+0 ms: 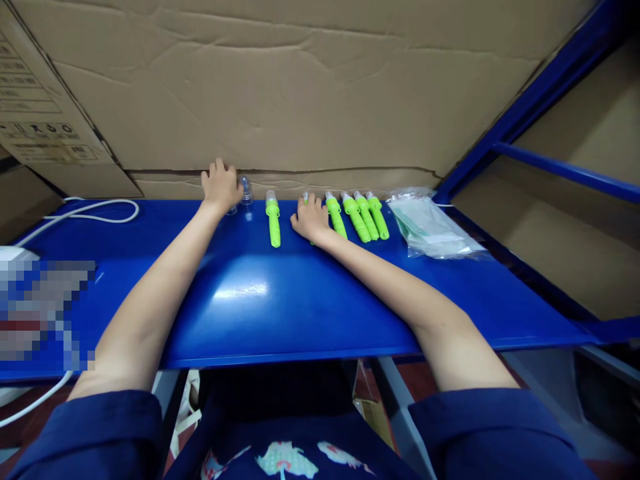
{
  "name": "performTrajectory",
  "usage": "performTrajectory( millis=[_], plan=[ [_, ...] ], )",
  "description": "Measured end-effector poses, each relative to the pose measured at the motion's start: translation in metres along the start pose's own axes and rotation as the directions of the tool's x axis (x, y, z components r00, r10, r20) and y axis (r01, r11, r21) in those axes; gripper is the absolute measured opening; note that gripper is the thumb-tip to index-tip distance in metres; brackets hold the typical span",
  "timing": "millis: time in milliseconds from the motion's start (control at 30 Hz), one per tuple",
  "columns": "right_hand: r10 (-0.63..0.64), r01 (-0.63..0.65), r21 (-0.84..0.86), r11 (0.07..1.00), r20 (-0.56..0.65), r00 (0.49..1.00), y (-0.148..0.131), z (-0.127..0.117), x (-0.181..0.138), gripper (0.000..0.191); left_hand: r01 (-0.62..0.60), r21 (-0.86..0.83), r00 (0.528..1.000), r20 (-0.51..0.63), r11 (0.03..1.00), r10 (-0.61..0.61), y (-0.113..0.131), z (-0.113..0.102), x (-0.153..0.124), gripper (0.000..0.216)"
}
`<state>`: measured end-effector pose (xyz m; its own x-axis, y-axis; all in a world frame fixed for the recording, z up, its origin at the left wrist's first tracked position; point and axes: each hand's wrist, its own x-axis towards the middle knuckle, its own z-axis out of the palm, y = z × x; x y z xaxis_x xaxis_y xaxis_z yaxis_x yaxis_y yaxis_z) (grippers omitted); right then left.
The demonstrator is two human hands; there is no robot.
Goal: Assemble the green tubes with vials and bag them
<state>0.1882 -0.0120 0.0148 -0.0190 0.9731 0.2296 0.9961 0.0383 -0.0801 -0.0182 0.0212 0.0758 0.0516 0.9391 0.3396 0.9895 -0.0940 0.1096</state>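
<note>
My left hand point(221, 189) is at the back of the blue table, its fingers curled down over a clear plastic cap that shows only partly below the palm. Just right of the thumb stands another clear plastic cap point(245, 192). A bright green, ribbed stick with a clear top point(273, 220) lies between my hands. My right hand point(311, 219) closes over a similar green stick; only its top and lower tip peek out. Several more green sticks point(356, 219) lie in a row to the right of that hand.
A clear plastic bag point(433, 227) with pale contents lies at the right. Cardboard point(280, 87) walls the back, and a blue metal frame point(565, 173) rises at the right. A white cable point(100, 210) loops at the left, near a white device point(17, 255), partly pixelated.
</note>
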Motion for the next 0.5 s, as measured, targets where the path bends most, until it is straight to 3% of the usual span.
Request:
performTrajectory(
  millis=[500],
  plan=[
    [-0.011,0.011,-0.008,1.0,-0.018,1.0,0.0,0.002,0.001,0.052,0.016,-0.012,0.998,0.067,1.0,-0.015,-0.014,0.012,0.005,0.055]
  ],
)
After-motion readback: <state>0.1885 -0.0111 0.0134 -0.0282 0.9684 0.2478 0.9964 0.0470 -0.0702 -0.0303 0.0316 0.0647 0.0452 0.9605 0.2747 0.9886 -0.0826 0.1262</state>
